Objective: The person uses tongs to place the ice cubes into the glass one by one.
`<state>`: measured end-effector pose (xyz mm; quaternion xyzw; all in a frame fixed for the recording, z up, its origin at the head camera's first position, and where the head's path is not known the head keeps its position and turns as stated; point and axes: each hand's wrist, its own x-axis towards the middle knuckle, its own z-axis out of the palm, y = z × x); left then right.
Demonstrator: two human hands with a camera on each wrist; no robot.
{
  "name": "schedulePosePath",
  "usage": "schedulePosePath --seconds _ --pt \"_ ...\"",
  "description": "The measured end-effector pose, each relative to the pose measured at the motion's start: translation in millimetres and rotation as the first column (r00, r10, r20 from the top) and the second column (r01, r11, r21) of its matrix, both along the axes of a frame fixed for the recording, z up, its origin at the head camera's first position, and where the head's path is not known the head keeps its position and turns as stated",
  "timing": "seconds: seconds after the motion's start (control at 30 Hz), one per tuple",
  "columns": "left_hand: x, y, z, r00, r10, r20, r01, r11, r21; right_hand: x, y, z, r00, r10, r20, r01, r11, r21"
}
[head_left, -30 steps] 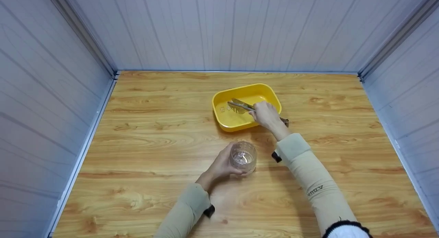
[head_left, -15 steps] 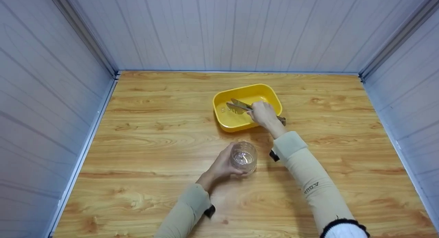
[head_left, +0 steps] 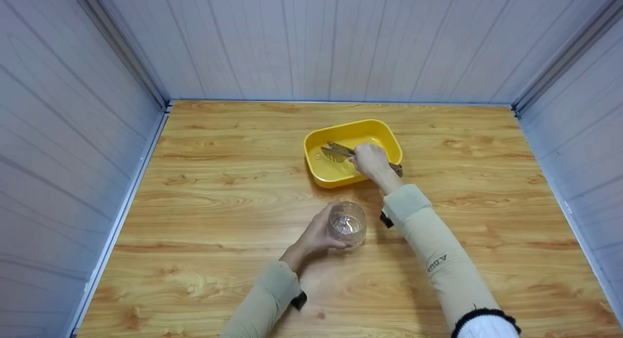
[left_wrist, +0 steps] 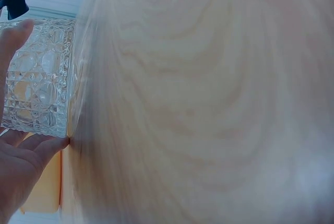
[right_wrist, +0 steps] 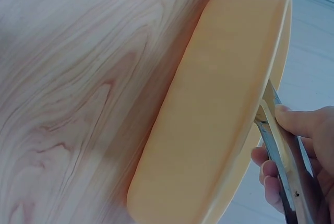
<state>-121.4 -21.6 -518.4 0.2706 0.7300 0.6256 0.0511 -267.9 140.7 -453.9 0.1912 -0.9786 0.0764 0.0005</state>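
Note:
A clear patterned glass (head_left: 347, 225) stands on the table, and the left hand (head_left: 319, 233) grips it from its left side. In the left wrist view the fingers and thumb lie on either side of the glass (left_wrist: 42, 78). Above the yellow tub (head_left: 331, 183), the right hand (head_left: 372, 160) holds metal tongs (head_left: 343, 150) whose tips reach down inside. A small clear piece (head_left: 319, 156) lies on the tub floor, left of the tips. The right wrist view has the right hand (right_wrist: 308, 156) pinching the tongs (right_wrist: 284, 156) over the tub's rim; the tips are hidden there.
The wood-grain table (head_left: 219, 182) is bounded by pale panel walls (head_left: 311, 46) at the back and both sides. The tub stands behind the glass, near the back of the table. A white, black-edged item (head_left: 486, 326) shows at the bottom right.
The right hand has moved slightly left with the tongs, whose arms now stand closer together. One clear piece near the tips is no longer plainly seen. The left hand keeps its hold on the glass.

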Motion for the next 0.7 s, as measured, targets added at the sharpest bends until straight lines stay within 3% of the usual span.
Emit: schedulePosePath --seconds 0.4,0.7 --pt "0.8 0.2 2.9 1.000 0.011 0.021 -0.010 0.999 -0.044 -5.7 -3.2 -2.7 1.000 0.002 0.005 -0.002 1.000 0.022" --pt "0.9 -0.6 3.4 1.000 0.025 -0.007 -0.026 0.998 -0.059 -8.0 -4.8 -4.4 1.000 -0.007 0.022 0.006 0.999 0.032"
